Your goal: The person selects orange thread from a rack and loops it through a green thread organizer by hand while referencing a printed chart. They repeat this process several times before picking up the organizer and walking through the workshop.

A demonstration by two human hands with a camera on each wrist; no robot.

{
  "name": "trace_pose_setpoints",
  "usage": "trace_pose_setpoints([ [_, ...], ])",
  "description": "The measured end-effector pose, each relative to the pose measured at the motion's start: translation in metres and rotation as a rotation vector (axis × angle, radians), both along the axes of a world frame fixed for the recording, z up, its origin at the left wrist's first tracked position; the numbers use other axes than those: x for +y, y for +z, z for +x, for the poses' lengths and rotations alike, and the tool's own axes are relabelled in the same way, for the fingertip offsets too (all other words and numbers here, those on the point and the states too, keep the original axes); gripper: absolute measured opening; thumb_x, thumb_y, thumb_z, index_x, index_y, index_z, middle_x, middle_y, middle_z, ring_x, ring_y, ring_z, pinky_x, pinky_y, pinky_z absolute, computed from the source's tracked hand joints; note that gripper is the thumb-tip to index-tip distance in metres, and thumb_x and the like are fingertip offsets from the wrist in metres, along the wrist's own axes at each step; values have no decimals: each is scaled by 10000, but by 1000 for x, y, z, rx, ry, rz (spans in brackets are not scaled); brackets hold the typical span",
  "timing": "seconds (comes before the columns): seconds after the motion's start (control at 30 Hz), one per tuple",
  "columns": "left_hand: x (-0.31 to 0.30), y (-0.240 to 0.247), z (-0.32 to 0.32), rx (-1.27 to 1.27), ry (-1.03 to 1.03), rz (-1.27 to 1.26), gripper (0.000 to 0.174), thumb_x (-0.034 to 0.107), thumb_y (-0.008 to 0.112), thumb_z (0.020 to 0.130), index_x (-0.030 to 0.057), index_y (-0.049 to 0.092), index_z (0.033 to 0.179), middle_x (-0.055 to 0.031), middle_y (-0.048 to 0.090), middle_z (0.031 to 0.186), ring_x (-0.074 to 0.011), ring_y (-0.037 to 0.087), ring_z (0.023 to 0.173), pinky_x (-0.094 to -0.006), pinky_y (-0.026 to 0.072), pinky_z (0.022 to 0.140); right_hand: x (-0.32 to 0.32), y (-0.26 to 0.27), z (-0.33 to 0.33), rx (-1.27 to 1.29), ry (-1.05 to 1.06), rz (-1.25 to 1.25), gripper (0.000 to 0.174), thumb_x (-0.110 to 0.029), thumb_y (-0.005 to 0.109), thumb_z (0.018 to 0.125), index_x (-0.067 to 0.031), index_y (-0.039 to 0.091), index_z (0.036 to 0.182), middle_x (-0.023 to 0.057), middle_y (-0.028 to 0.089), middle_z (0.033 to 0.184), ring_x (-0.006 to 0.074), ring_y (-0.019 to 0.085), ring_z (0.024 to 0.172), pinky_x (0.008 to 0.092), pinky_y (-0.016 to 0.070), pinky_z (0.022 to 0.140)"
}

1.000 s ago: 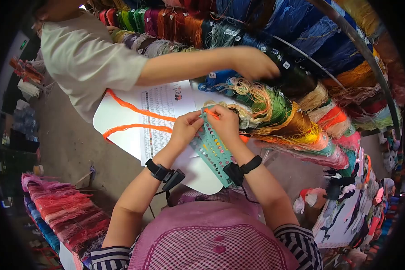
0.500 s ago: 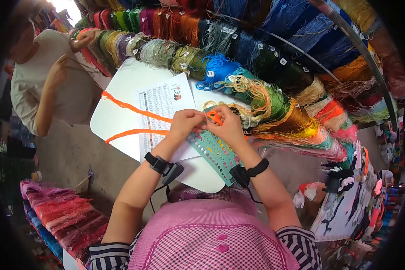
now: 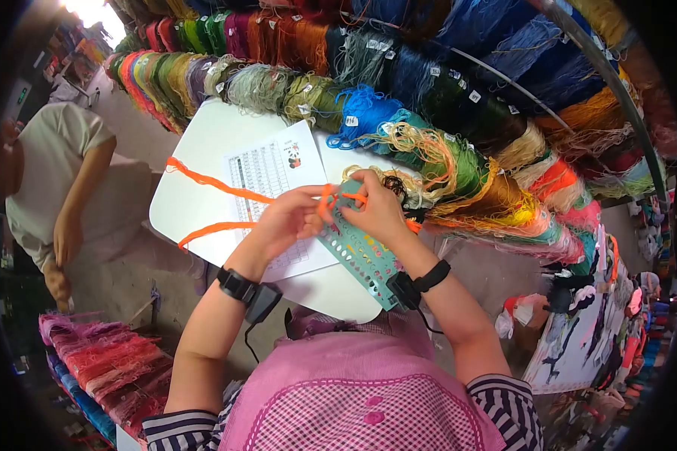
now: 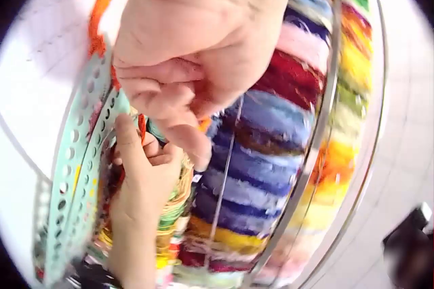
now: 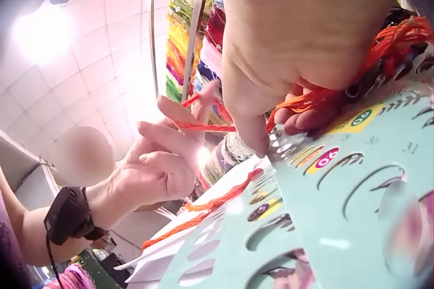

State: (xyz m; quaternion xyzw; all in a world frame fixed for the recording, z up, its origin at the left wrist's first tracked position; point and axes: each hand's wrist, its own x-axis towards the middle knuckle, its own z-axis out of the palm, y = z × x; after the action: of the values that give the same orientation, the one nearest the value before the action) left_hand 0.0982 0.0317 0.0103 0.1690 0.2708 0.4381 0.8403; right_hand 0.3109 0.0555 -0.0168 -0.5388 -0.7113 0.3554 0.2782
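My left hand (image 3: 289,218) pinches the orange thread (image 3: 327,198) | my right hand (image 3: 380,212) pinches it at the teal card (image 3: 357,254) top | strand stretched sideways between them, card's length running back toward me | right nearer the holes

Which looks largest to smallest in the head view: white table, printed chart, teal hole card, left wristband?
1. white table
2. printed chart, partly covered
3. teal hole card, partly behind the left hand and right hand pinching orange thread
4. left wristband
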Motion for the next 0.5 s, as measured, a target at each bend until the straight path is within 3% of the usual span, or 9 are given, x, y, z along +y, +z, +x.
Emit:
trace_pose_setpoints([
  [0.07, 11, 6, 24, 751, -354, 171, 142, 156, 568, 890, 45, 609, 968, -53, 625, 752, -74, 568, 647, -199, 401, 543, 0, -3, 0, -13, 2, 53, 546, -202, 768, 657, -83, 528, 1133, 109, 660, 831, 318, 658, 773, 409, 515, 683],
  [0.1, 13, 4, 36, 823, -383, 297, 125, 150, 586, 908, 61, 621, 990, -25, 632, 741, -51, 560, 630, -188, 399, 543, 0, -6, -1, -25, 2, 106, 593, -201, 773, 646, -108, 514, 1171, 102, 655, 844, 326, 653, 800, 415, 511, 685],
  [0.2, 22, -33, 26, 819, -297, 468, 130, 137, 613, 904, 58, 631, 1007, -13, 627, 768, -56, 561, 643, -191, 409, 565, 2, -7, 1, -41, 79, 235, 567, -216, 757, 645, -158, 555, 1172, 82, 643, 820, 314, 644, 797, 414, 502, 663],
  [0.23, 20, -38, 15, 814, -242, 556, 141, 139, 653, 883, 54, 631, 994, 11, 620, 824, -56, 564, 720, -199, 419, 602, 3, -4, 1, -41, 80, 235, 567, -216, 757, 645, -158, 555, 1172, 82, 643, 820, 314, 644, 797, 414, 502, 663],
  [0.3, 2, -5, -7, 1034, -120, 532, 133, 189, 643, 901, 58, 622, 912, 45, 579, 827, -59, 545, 795, -211, 417, 630, 4, 6, 0, -131, 135, 34, 486, -240, 730, 660, -216, 612, 1131, 79, 642, 818, 308, 639, 770, 415, 494, 646],
  [0.37, -14, 17, -42, 1032, -184, 372, 197, 266, 606, 929, 81, 616, 863, 61, 524, 787, -41, 492, 797, -212, 381, 608, 4, 2, 0, -138, 118, 47, 447, -256, 717, 668, -225, 632, 1106, 77, 639, 810, 298, 637, 759, 411, 492, 640],
  [0.5, -50, 21, -108, 1008, 61, 138, 327, 325, 520, 975, 116, 527, 724, 67, 404, 623, -39, 340, 546, -210, 251, 493, 5, -4, -3, -172, 88, 93, 407, -272, 693, 677, -242, 651, 1081, 71, 626, 777, 277, 632, 735, 402, 492, 635],
])
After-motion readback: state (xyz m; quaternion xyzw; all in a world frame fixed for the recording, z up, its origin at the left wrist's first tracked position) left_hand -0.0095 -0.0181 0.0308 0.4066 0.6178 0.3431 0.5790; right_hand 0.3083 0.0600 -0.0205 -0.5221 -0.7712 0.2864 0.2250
